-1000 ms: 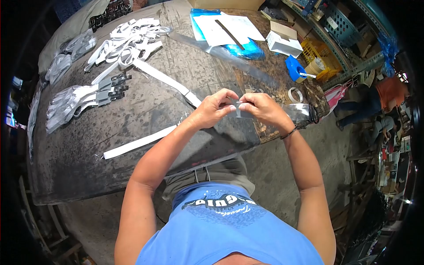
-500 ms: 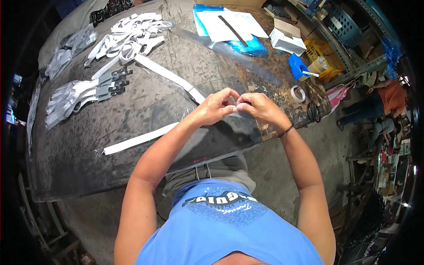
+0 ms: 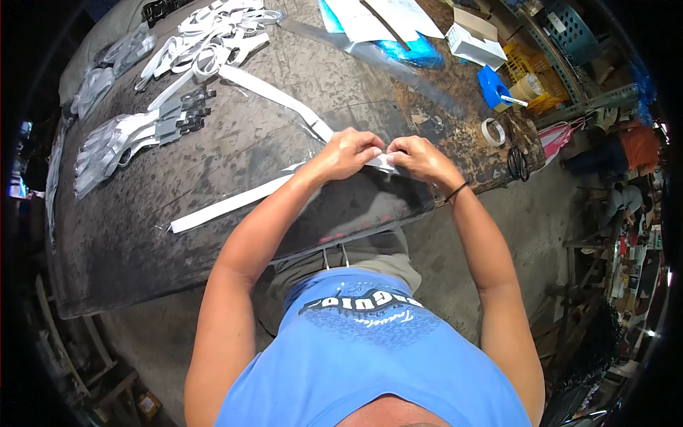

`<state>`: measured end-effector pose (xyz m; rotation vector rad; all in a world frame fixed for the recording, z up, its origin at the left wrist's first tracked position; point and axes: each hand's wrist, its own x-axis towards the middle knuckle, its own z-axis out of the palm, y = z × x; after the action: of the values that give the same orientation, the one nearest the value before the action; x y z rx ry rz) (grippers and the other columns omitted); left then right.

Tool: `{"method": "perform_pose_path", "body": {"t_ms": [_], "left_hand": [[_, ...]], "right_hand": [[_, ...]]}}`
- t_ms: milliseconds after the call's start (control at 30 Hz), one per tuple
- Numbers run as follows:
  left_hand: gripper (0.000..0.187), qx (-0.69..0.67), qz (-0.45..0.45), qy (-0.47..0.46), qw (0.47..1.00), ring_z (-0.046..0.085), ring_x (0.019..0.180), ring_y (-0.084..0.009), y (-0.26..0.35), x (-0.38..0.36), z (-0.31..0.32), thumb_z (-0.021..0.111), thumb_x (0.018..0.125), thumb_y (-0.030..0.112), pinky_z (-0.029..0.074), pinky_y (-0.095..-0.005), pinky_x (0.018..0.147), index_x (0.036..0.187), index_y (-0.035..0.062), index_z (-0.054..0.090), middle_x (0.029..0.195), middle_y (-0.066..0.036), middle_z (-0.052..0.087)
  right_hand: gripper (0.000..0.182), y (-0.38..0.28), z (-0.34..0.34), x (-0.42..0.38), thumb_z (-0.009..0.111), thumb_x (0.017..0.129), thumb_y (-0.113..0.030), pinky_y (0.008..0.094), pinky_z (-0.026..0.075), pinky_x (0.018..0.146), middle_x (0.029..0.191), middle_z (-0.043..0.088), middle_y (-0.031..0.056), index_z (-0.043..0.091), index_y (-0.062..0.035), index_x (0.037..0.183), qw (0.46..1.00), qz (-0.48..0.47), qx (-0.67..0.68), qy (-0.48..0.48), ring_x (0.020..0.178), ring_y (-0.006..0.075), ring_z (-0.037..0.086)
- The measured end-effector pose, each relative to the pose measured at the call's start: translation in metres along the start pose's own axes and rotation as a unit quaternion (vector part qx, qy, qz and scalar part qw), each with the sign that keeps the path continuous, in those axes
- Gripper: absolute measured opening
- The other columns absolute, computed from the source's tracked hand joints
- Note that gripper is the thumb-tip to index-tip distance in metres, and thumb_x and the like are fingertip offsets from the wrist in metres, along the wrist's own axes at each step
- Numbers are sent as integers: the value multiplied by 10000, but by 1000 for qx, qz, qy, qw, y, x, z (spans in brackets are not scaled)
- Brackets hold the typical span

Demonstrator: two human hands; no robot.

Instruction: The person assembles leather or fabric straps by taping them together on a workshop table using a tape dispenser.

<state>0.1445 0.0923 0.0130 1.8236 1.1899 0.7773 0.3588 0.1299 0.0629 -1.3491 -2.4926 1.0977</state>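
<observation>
My left hand [image 3: 348,154] is closed in a pinch on a white strap [image 3: 381,163], near the table's front edge. Close beside it, my right hand [image 3: 421,159] pinches the same strap, which shows in the small gap between my fingertips. A long white band [image 3: 274,96] runs from the tangled pile down to my left hand. Below my left forearm lies another flat white length [image 3: 224,206] with clear plastic at its end. My hands hide how these pieces join.
Tangled white straps [image 3: 213,50] and bundled straps with black buckles [image 3: 146,132] lie to the left. Toward the right are a blue tape dispenser [image 3: 493,87], a tape roll [image 3: 492,132], black scissors-like handles [image 3: 518,164] and a white box [image 3: 475,44]. People are at far right.
My fingertips have moved slightly apart and lower, and more of the white strap shows between them. The view has shifted a little, moving the table items in the picture.
</observation>
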Motion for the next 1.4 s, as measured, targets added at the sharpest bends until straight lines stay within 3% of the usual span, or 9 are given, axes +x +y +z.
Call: {"method": "perform_pose_path", "body": {"t_ms": [67,100,333,500,900,1067,1200,1267,1400], "left_hand": [[163,81,105,134,982,604,945,-307,-20,-6,-8,643,906,196,477,-409,845,991,68,697,928,-127,663],[163,92,71,165,979,594,949,-314,-23,-12,-16,661,886,228,466,-430,837,949,82,698,926,-109,659],[376,310,-51,132,940,543,985,-315,-25,-45,-5,750,774,424,410,-465,824,919,87,667,1020,-115,604],[482,329,-59,128,934,519,1006,-315,-22,-44,5,785,714,455,382,-462,830,965,66,652,1042,-121,583],[355,299,37,195,933,514,921,-287,-35,-40,24,777,698,340,351,-439,761,870,80,606,919,-85,539],[385,276,46,200,939,496,932,-285,-38,-42,22,786,678,331,343,-439,765,893,58,619,926,-99,542],[353,253,68,220,940,509,898,-272,-34,-40,26,808,686,304,341,-425,763,851,97,575,904,-68,529],[349,253,60,204,944,509,914,-272,-35,-42,26,804,695,306,348,-426,784,881,96,596,925,-71,536],[350,244,38,171,954,511,941,-274,-29,-47,18,797,715,311,357,-427,809,929,98,621,955,-75,546]], "right_hand": [[371,7,-1,1,621,817,-322,403,503,819,913,693,202,681,-4,998,999,47,3,-16,917,332,674],[370,9,-1,1,620,799,-318,405,503,824,913,692,206,684,-4,986,997,69,1,-17,918,333,672],[348,18,10,7,621,794,-296,408,505,807,867,693,200,685,2,962,996,94,-1,-9,879,335,672],[316,24,27,19,628,794,-265,400,510,777,838,693,195,699,5,944,994,109,2,-7,843,311,679],[337,1,37,30,614,838,-280,391,513,764,863,704,193,693,15,982,994,98,44,-5,847,290,688],[345,11,21,18,593,850,-285,372,510,754,872,698,175,683,16,992,987,148,47,-31,834,266,677],[339,13,32,22,586,820,-286,394,507,768,867,692,190,670,20,941,990,134,32,13,848,295,670],[292,15,39,23,610,855,-259,336,458,637,726,617,74,646,28,898,992,115,17,45,692,157,572],[293,12,38,19,609,851,-266,351,470,649,739,633,111,643,23,886,991,120,18,56,704,191,601]]}}
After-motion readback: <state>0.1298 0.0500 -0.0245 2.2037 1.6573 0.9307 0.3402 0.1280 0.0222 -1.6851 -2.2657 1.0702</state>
